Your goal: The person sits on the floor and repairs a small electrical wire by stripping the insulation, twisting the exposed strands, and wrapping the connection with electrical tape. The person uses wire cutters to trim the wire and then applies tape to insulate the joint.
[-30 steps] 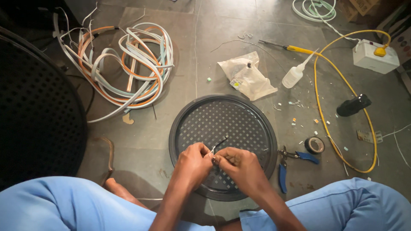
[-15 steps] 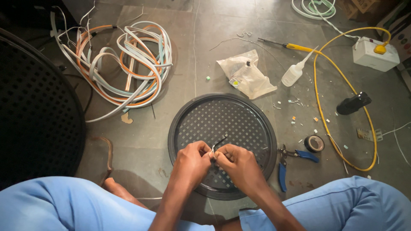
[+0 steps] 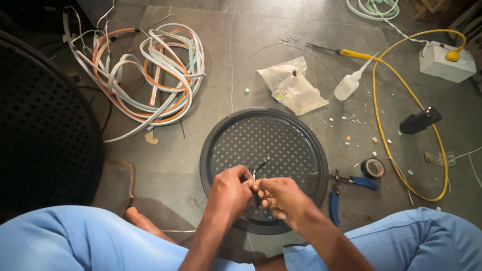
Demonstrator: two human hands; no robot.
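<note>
**Thin wire pinched over a perforated tray**

A tangle of orange and white strips [image 3: 145, 75] lies far left. The left hand [image 3: 228, 193] and right hand [image 3: 281, 198] both pinch a thin wire [image 3: 261, 164] above the round black tray [image 3: 301, 135]. Blue-handled pliers [image 3: 346, 188], tape roll [image 3: 373, 168] and yellow cable [image 3: 381, 105] lie right.
</note>
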